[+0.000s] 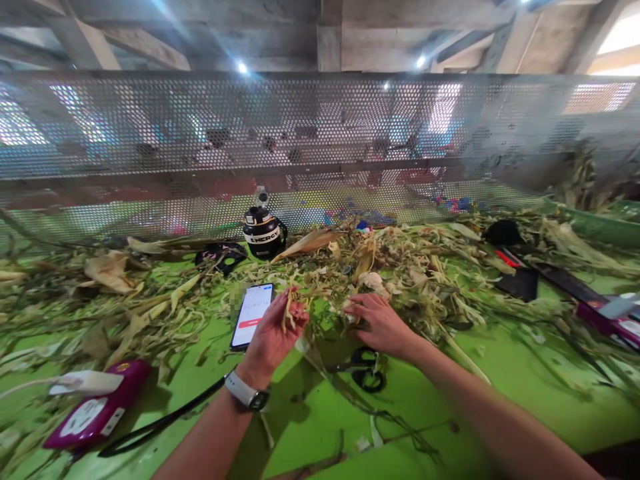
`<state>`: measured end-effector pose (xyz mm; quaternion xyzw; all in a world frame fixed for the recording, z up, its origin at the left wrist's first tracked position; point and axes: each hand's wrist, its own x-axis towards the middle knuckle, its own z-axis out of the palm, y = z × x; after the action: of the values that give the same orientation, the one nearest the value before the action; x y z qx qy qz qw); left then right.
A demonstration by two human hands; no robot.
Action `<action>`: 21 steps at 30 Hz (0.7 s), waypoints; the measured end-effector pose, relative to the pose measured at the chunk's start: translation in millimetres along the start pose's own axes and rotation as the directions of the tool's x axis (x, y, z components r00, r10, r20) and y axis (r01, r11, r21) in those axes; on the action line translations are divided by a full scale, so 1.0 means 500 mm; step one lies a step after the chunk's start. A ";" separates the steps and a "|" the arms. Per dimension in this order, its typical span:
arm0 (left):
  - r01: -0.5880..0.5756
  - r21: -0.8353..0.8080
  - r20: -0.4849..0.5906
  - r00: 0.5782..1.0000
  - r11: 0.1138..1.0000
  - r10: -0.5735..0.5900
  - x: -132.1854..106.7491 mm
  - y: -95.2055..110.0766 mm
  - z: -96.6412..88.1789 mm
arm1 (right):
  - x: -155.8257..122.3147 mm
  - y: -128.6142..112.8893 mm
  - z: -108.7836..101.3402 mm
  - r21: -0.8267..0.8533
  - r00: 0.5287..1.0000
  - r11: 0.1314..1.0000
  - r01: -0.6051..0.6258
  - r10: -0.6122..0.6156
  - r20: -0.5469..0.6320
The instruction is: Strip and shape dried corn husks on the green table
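Note:
My left hand [283, 327] is raised palm up near the middle, its fingers curled round thin pale strips of plant material [290, 312] that look like dried corn husk. A watch [247, 393] sits on that wrist. Beside this hand a phone [253, 313] with a lit screen lies on the green surface. To the right, my right hand [377, 325] is at the near edge of a heap of dry husks and leaves [425, 267], its fingers bent together; a pale bit shows at their tips, too small to name. Black-handled scissors [367, 373] lie just below it.
A black jug marked ENERGY [263, 233] stands behind the phone. Purple power bank with cable [100, 403] lies at left, another purple device [610, 320] at right. A perforated metal screen [320, 133] closes off the back. A green basket [600, 223] stands far right.

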<state>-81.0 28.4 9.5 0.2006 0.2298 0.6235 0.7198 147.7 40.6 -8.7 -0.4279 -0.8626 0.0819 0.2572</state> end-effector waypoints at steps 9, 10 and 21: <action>0.009 -0.189 0.084 0.996 0.982 0.007 -0.015 0.023 0.006 | 0.002 0.055 -0.035 -0.292 0.930 0.883 -0.367 0.342 -0.133; 0.011 -0.189 0.099 0.995 0.982 0.008 -0.012 0.022 0.005 | 0.003 0.061 -0.042 -0.277 0.910 0.867 -0.413 0.382 -0.162; 0.025 -0.151 0.097 0.995 0.988 -0.011 0.006 0.017 -0.010 | 0.018 0.102 -0.067 0.639 0.690 0.586 -0.498 0.714 -0.116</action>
<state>-90.6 32.3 10.1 0.1726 0.1487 0.6223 0.7489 195.8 76.8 4.6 -0.6125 -0.5312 0.3353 0.4799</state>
